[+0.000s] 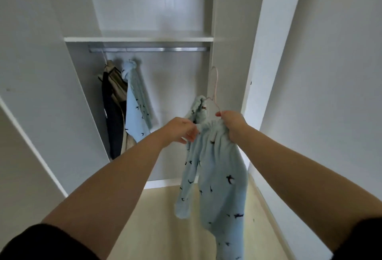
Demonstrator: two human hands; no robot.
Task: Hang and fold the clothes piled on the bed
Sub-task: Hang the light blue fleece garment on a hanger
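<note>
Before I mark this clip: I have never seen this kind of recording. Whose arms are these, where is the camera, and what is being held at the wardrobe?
There is no machine here. The single picture comes from a wide-angle camera worn on a person's head, looking forward and down, so the two bare arms are that person's own. The left hand pinches the gathered top of a pale blue garment printed with small dark birds. The right hand grips the same top and, it seems, a thin pink hanger whose hook points up. Ahead is an open white wardrobe with a metal rail under a shelf. At the rail's left end hang a dark and beige garment and a matching blue piece. The bed is not in view.
</note>
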